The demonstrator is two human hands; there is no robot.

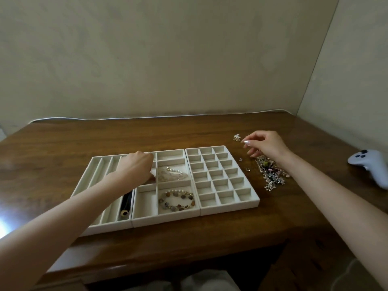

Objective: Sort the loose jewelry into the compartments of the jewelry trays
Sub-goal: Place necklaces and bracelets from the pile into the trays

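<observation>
Wooden worktop [189, 133] carries three white jewelry trays side by side. The left hand [136, 166] reaches into the middle tray [165, 220] at the frame's centre, fingers curled downward; whether its grip holds anything I cannot tell. A stone bead bracelet [177, 200] lies in that tray's lower right compartment, a pearl bracelet [174, 170] in the one above. The right hand [266, 144] hovers right of the grid tray [231, 206], its grip loosely apart, above the loose jewelry pile [270, 175].
</observation>
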